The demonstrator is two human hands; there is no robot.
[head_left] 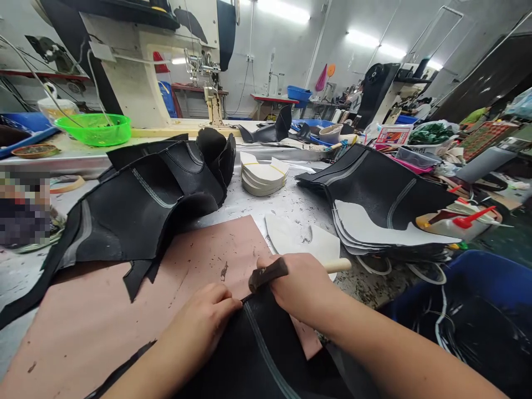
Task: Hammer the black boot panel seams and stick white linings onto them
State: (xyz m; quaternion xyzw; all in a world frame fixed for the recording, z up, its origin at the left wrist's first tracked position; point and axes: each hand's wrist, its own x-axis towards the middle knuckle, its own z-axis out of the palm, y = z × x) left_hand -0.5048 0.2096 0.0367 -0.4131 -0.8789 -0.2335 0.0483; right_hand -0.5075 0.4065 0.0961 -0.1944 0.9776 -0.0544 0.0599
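Observation:
My right hand is closed around a hammer, its dark head over the upper edge of a black leather piece and its pale wooden handle pointing right. Just left of the hammer head, my left hand pinches that same edge with thumb and fingers. A grey-green stitched band runs down the leather. Under the piece lies a pinkish board with dark marks. White cut pieces rest on the table just beyond my right hand.
Black leather pieces are piled at left and right. Stacked white pieces stand between them. Farther back are a green basket and a sewing machine. A blue bin sits at right, below a red-capped bottle.

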